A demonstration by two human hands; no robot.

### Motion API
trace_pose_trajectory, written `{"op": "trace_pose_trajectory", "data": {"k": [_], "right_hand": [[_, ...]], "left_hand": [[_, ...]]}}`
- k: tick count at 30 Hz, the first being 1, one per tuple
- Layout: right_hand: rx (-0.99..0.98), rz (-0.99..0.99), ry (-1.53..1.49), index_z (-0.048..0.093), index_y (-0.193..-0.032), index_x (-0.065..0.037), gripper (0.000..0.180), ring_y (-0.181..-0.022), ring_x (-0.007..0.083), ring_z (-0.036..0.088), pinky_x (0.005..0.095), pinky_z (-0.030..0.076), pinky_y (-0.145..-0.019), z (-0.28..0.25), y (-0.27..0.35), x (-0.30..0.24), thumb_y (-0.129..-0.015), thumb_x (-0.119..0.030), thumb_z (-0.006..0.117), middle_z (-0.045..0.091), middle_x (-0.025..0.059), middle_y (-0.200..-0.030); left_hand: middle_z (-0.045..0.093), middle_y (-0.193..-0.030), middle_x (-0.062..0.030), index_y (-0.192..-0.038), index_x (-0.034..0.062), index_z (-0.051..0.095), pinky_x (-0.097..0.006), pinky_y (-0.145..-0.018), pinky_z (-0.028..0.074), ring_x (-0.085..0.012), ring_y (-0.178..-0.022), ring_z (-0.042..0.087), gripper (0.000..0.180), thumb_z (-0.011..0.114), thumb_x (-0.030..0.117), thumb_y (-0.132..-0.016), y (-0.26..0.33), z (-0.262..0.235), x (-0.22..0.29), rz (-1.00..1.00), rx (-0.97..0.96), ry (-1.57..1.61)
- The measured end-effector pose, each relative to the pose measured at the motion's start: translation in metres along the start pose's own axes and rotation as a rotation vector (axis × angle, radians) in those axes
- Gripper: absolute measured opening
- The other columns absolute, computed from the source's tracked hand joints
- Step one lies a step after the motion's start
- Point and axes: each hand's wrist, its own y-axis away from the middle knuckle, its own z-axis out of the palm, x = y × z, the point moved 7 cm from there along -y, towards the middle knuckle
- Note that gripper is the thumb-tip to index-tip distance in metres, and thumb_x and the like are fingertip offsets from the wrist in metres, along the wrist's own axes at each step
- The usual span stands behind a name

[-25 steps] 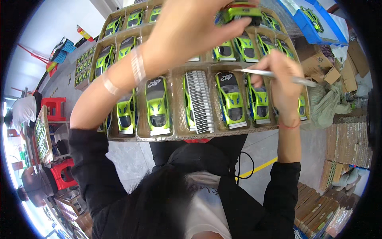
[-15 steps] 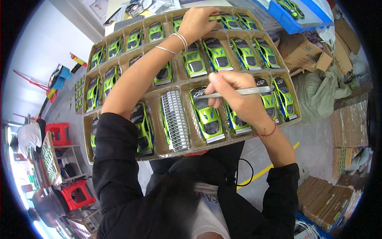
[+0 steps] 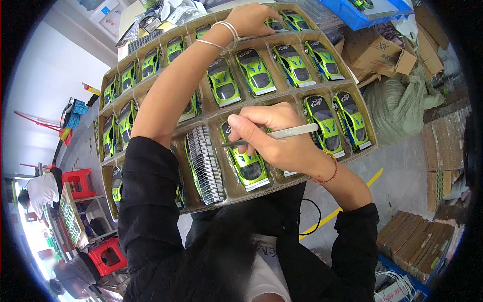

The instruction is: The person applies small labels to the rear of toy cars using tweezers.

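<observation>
A divided brown cardboard tray (image 3: 113, 211) holds rows of bright green toy cars (image 3: 254, 75) with black roofs. In my right hand (image 3: 282, 141) is a pair of metal tweezers (image 3: 297, 131), pinched between thumb and fingers. Their tip points left, over a toy car (image 3: 251, 171) in the near row. My left hand (image 3: 246, 21) reaches across to the far row, its fingers closed around a toy car (image 3: 274, 24). A strip of black-and-white striped stickers (image 3: 206, 168) lies over a car in the near row, left of the tweezers.
A blue bin (image 3: 370, 20) stands beyond the tray's far right corner. Cardboard boxes (image 3: 380, 58), a greenish sack (image 3: 397, 110) and stacked flat cardboard (image 3: 415, 241) line the right side. Red stools (image 3: 108, 256) and people at work are at the left.
The tray has shifted left in view. My right hand has moved left and lower with the tweezers. My left hand remains at the far row, slightly higher.
</observation>
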Motion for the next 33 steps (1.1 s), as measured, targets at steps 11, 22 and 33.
{"op": "trace_pose_trajectory", "data": {"k": [11,22,33], "right_hand": [[-0.03,0.045,-0.024,0.067,-0.078,0.004,0.034,-0.056,0.014,0.064,0.0282,0.048,-0.052,0.003,0.001,0.003,-0.099,-0.021,0.058,0.066,0.0095,-0.067],[-0.07,0.066,-0.116,0.068,-0.085,0.002,0.033,-0.064,0.01,0.065,0.024,0.052,-0.058,0.001,-0.004,0.019,-0.099,-0.027,0.061,0.068,0.0065,-0.075],[-0.071,0.256,-0.151,0.068,-0.08,0.001,0.037,-0.054,0.0101,0.064,0.0201,0.047,-0.049,0.036,0.0,0.02,-0.099,-0.03,0.06,0.069,0.0093,-0.067]], "left_hand": [[0.07,-0.1,-0.0214,-0.101,0.0058,0.073,-0.046,-0.08,0.053,-0.0423,-0.089,0.066,0.029,0.054,0.003,-0.08,-0.007,-0.025,-0.018,-0.119,0.365,0.375],[0.068,-0.086,-0.022,-0.126,0.0068,0.054,-0.048,-0.073,0.053,-0.0443,-0.081,0.065,0.048,0.071,0.022,-0.084,0.024,-0.044,-0.012,-0.081,0.763,0.29],[0.071,-0.096,-0.0235,-0.116,-0.0089,0.063,-0.03,-0.07,0.064,-0.023,-0.083,0.073,0.032,0.071,0.006,-0.089,0.244,-0.205,0.101,-0.219,0.579,0.547]]}}
